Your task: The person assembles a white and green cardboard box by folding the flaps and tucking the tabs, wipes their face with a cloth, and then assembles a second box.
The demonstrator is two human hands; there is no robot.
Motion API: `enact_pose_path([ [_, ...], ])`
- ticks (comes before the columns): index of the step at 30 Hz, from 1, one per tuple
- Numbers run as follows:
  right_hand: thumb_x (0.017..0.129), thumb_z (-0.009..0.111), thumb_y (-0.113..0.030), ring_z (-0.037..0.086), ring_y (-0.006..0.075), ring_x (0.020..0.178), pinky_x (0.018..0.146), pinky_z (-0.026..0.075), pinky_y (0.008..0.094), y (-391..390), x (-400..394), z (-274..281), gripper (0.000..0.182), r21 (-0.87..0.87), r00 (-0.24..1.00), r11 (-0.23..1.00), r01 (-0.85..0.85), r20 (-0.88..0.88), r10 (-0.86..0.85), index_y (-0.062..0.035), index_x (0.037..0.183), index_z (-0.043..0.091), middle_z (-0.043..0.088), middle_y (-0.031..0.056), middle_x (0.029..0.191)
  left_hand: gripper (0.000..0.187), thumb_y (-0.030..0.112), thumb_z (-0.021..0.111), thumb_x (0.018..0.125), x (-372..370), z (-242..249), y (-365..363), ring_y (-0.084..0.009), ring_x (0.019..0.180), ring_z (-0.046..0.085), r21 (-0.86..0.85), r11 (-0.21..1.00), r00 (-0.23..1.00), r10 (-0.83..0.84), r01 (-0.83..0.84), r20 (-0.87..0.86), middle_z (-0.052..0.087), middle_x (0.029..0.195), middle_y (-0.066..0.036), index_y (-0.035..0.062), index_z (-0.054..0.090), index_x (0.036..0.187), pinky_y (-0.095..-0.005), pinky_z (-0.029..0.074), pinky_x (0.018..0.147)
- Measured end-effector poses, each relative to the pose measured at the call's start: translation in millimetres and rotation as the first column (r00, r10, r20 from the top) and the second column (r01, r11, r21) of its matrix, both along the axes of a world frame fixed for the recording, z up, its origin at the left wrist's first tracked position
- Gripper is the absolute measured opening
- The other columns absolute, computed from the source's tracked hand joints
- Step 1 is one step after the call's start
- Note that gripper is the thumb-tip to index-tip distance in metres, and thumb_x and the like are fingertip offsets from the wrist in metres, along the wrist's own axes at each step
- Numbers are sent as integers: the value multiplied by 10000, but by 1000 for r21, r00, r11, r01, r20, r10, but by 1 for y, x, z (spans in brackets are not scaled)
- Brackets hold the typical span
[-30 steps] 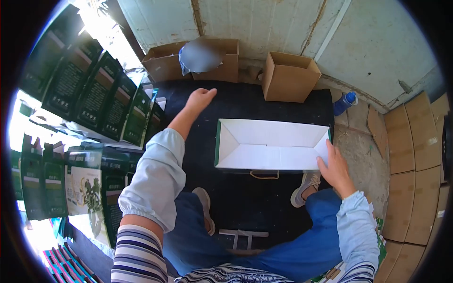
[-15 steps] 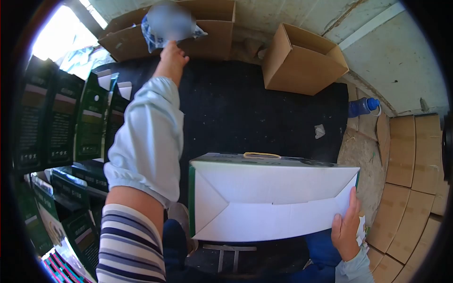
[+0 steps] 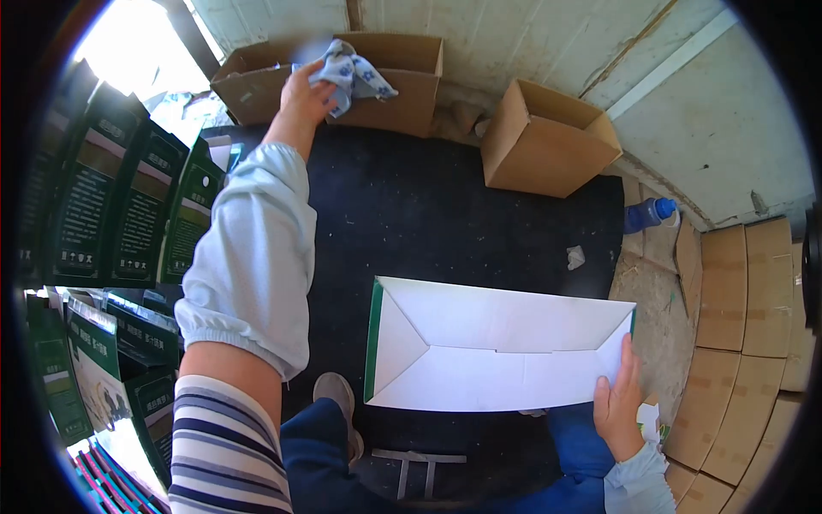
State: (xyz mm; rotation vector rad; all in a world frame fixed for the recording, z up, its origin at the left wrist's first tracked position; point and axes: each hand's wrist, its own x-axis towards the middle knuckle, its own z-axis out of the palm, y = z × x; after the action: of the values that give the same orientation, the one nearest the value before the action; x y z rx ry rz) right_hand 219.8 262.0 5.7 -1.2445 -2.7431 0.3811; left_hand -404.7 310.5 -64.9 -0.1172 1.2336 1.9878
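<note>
My left hand (image 3: 306, 98) reaches far forward over the open carton at the back, fingers closed on a white cloth (image 3: 349, 75) with a blue flower print. Part of the cloth is hidden behind the fingers and a blurred patch. Near my lap, a gift box (image 3: 505, 343) shows its plain white bottom, with a green edge at each end. The right end of this box is in my right hand (image 3: 618, 396), thumb on the white face and fingers along the edge.
Behind the cloth stands a long open carton (image 3: 385, 98); a smaller open carton (image 3: 552, 150) is to its right. A blue bottle (image 3: 648, 214) lies by the wall. Sealed cartons (image 3: 723, 287) are stacked at right, dark green printed boxes (image 3: 103, 188) at left. A black mat (image 3: 428, 214) covers the floor.
The cloth has dropped slightly and moved right, showing more of its flower print. The box in my right hand has tilted, so its top side and handle no longer show.
</note>
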Motion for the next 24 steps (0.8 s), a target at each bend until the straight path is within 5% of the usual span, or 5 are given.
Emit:
enact_pose_path([
  [6, 894, 433, -300, 526, 455, 951, 783, 460, 474, -5, 5, 3, 674, -9, 1000, 1000, 23, 15, -23, 38, 1429, 203, 420, 290, 1193, 607, 270, 616, 847, 10, -20, 14, -274, 1425, 131, -33, 999, 993, 18, -22, -115, 130, 1528, -203, 114, 398, 1392, -517, 90, 1118],
  [7, 893, 435, -299, 526, 455, 951, 781, 461, 473, -3, 6, 2, 675, -7, 1000, 1000, 21, 20, -20, 39, 1429, 202, 420, 290, 1194, 524, 204, 686, 790, -1, -34, 27, -278, 1320, 352, -91, 985, 986, 135, -144, -98, 430, 1365, -172, 74, 518, 1269, -548, 232, 1070],
  [11, 889, 442, -295, 523, 451, 948, 775, 463, 471, 2, 0, 4, 679, -21, 1000, 1000, 18, 19, -17, 41, 1428, 201, 423, 287, 1181, 323, 126, 665, 828, -11, -38, 36, -232, 893, 630, 55, 957, 950, 289, -284, -118, 615, 1033, -119, 0, 569, 1109, -401, 521, 723],
  [17, 882, 468, -292, 525, 445, 948, 788, 460, 467, 2, -2, 7, 692, -55, 1000, 998, 19, 13, -18, 38, 1427, 201, 430, 288, 1169, 199, 37, 648, 780, 10, 85, 6, -184, 691, 624, -19, 971, 905, 214, -237, -367, 618, 816, -84, -24, 585, 958, -326, 499, 603],
  [24, 834, 593, -295, 486, 431, 1101, 909, 429, 465, -4, -2, 21, 730, 8, 988, 998, 64, 139, -65, 45, 1394, 270, 439, 308, 1238, 172, 76, 587, 871, 151, 277, -94, -71, 757, 588, 117, 992, 123, 111, 41, -986, 611, 979, -30, 9, 594, 1029, -205, 469, 680],
])
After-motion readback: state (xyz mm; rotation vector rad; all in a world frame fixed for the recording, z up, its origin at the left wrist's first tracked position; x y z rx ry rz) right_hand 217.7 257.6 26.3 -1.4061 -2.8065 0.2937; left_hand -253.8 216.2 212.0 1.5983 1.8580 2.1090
